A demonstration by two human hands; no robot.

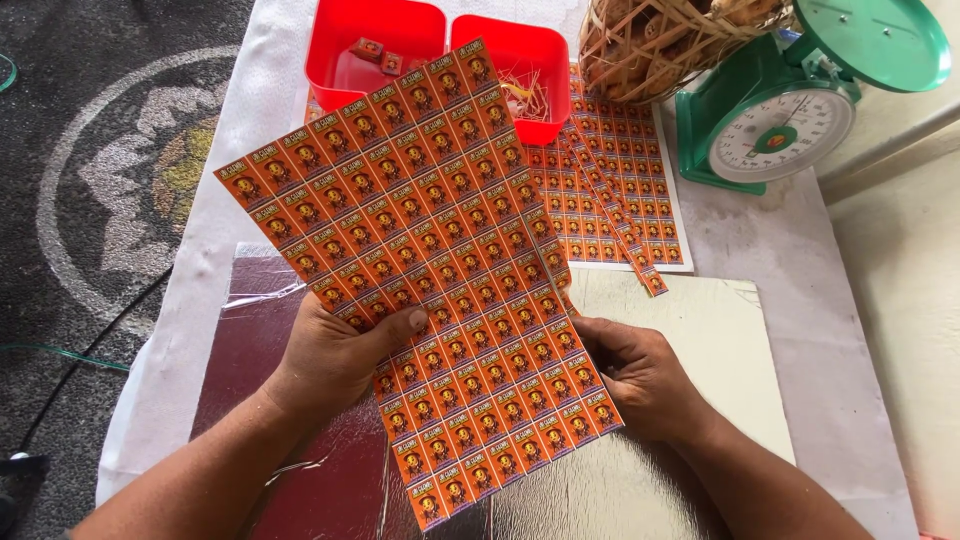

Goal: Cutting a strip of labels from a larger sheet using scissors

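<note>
The orange label sheet (420,270), thin, light and floppy, hangs above the desk (790,240). The left hand (335,355) pinches its left edge; the right hand (640,375) grips its lower right edge, likely best supported at both sides.

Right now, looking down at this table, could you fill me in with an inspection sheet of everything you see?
Surface: table under a white cloth, with a shiny foil sheet and a pale board on it.
Job's things: orange label sheet, printed in a grid of small labels, held tilted above the table.
Clutter: more label sheets lying flat, a loose cut strip, two red trays, a woven basket, a green dial scale.
Grippers: left hand has its thumb on the sheet's front; right hand holds the right edge.
Cables: a dark cable on the floor at the left.
Surroundings: dark patterned rug; no other people seen.
</note>
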